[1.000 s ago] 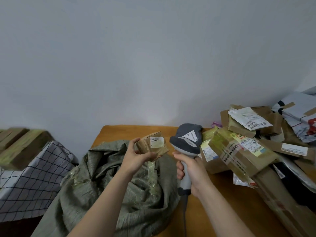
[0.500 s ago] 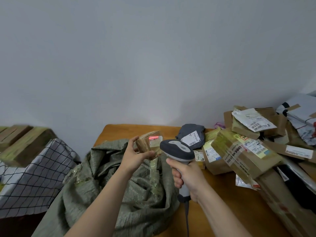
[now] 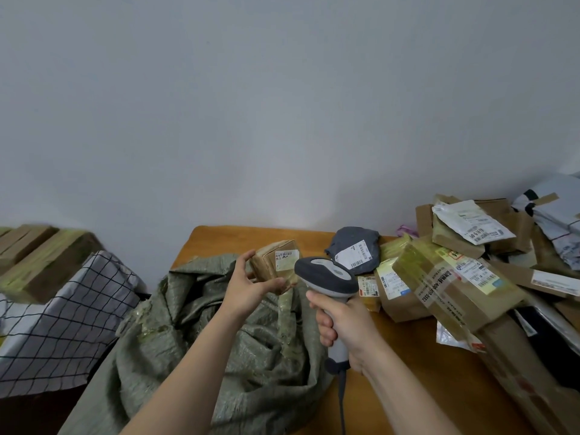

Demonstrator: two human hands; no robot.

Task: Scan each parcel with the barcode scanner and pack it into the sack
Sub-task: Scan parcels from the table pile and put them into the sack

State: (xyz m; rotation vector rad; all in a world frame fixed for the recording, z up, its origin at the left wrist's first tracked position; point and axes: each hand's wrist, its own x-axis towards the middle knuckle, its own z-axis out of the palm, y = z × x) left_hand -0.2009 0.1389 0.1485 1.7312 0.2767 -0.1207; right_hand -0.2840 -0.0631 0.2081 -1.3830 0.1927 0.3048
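On the counter (image 3: 423,372) the green sack (image 3: 251,356) lies crumpled, and a pile of parcels (image 3: 455,277) waits at its right. Above the sack the left hand (image 3: 248,287) grasps a small brown parcel (image 3: 276,262). The right hand (image 3: 342,321) grasps the scanner (image 3: 326,274) beside its label. Scanning seems in hand; next, the sack's folded mouth probably needs opening.

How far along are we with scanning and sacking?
Done: unclear; the sack hides its contents. In hand: left hand holds a small brown parcel near the sack, right hand grips the scanner beside its label. Left: a pile of parcels on the table.
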